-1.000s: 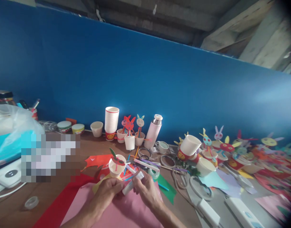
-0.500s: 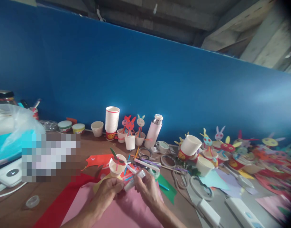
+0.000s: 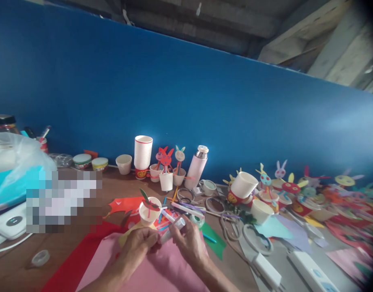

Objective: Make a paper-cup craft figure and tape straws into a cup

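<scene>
Both my hands meet low in the middle of the view over a pink paper sheet (image 3: 162, 275). My right hand (image 3: 189, 243) is closed round a white glue stick (image 3: 174, 228), which points up and to the right. My left hand (image 3: 138, 245) is closed in a pinch at the stick's lower end; what its fingertips hold is too small to name. Just beyond the hands stands a paper cup (image 3: 149, 211) with a red and green paper cutout on it, among loose coloured straws (image 3: 186, 210).
A stack of paper cups (image 3: 143, 153), a pink flask (image 3: 196, 168) and cups with paper animal heads (image 3: 166, 162) stand by the blue wall. More paper-cup figures (image 3: 280, 190) crowd the right. Tape rolls (image 3: 213, 205), red paper (image 3: 65, 267) and a clear bag (image 3: 16, 162) lie around.
The glue stick has tilted slightly more upright in my right hand and my hands have shifted a little. Nothing else moved.
</scene>
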`<action>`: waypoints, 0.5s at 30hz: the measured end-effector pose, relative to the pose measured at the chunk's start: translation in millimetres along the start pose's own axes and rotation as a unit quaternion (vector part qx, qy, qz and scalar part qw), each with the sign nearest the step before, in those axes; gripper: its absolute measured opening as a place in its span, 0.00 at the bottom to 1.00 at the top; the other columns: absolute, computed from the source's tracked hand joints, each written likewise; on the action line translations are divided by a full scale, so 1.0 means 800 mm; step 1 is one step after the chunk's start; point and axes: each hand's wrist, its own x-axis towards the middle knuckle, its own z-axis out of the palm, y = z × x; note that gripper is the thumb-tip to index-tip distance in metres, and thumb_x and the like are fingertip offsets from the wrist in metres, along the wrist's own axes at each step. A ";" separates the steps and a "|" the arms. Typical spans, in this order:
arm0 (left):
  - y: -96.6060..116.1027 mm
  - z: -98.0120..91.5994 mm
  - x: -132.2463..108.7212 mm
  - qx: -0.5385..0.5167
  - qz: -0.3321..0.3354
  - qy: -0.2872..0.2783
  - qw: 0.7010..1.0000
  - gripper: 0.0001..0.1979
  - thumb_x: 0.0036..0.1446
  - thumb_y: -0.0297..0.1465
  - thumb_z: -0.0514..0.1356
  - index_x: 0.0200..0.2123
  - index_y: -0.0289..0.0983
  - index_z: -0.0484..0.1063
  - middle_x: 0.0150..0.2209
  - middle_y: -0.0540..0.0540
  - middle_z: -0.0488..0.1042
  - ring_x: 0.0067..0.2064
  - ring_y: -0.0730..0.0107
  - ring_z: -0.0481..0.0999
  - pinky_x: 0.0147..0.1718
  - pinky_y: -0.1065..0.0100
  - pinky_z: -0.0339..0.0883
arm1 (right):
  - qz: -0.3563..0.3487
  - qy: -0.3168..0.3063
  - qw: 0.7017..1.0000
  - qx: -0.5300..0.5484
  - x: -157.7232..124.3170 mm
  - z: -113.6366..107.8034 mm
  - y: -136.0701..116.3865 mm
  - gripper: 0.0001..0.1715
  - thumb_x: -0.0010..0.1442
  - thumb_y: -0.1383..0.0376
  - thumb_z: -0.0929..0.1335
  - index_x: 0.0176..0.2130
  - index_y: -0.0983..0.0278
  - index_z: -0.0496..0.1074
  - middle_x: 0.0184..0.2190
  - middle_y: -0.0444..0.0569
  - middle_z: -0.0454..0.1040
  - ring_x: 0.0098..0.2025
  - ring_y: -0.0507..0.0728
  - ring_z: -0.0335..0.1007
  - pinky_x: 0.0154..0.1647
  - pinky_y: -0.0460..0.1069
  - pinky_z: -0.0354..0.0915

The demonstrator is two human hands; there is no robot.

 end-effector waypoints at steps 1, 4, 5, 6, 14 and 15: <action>-0.002 0.000 0.001 0.001 0.005 0.000 1.000 0.13 0.48 0.36 0.58 0.18 0.35 0.70 0.18 0.52 0.70 0.23 0.72 0.68 0.26 0.72 0.60 | 0.009 -0.001 1.000 0.003 0.000 0.000 -0.002 0.07 0.56 0.64 0.63 0.28 0.64 0.66 0.16 0.43 0.69 0.18 0.52 0.66 0.19 0.43 0.58; -0.006 0.000 0.002 0.001 0.014 -0.008 1.000 0.12 0.49 0.36 0.58 0.19 0.35 0.72 0.19 0.51 0.72 0.25 0.70 0.70 0.28 0.70 0.62 | 0.033 -0.003 0.999 0.010 -0.002 0.000 -0.006 0.08 0.56 0.62 0.63 0.27 0.64 0.66 0.15 0.42 0.69 0.17 0.51 0.66 0.18 0.42 0.57; -0.007 0.000 0.002 0.000 0.016 -0.011 1.000 0.12 0.49 0.36 0.59 0.20 0.35 0.72 0.20 0.51 0.73 0.26 0.70 0.71 0.28 0.70 0.63 | 0.039 -0.003 0.999 0.013 -0.002 -0.001 -0.007 0.09 0.56 0.62 0.63 0.27 0.64 0.66 0.15 0.42 0.69 0.17 0.50 0.66 0.17 0.42 0.56; -0.007 0.000 0.001 -0.002 0.019 -0.014 1.000 0.12 0.49 0.36 0.59 0.20 0.35 0.72 0.20 0.51 0.73 0.26 0.69 0.71 0.29 0.70 0.63 | 0.043 -0.001 0.999 0.014 -0.002 -0.001 -0.008 0.09 0.56 0.61 0.63 0.27 0.64 0.66 0.15 0.42 0.69 0.17 0.50 0.65 0.17 0.42 0.56; -0.009 0.001 0.002 -0.014 0.033 -0.027 0.999 0.11 0.49 0.34 0.59 0.20 0.35 0.72 0.19 0.52 0.73 0.25 0.71 0.71 0.27 0.72 0.62 | 0.040 0.015 0.999 0.018 -0.002 0.002 -0.003 0.10 0.55 0.60 0.64 0.28 0.64 0.67 0.15 0.42 0.68 0.18 0.50 0.64 0.18 0.42 0.56; -0.011 0.001 0.002 -0.016 0.033 -0.027 0.999 0.10 0.49 0.34 0.59 0.20 0.35 0.72 0.19 0.52 0.73 0.25 0.71 0.71 0.26 0.72 0.62 | 0.040 0.018 0.999 0.024 -0.002 0.003 -0.003 0.10 0.55 0.60 0.64 0.28 0.64 0.67 0.15 0.42 0.68 0.17 0.50 0.64 0.18 0.42 0.56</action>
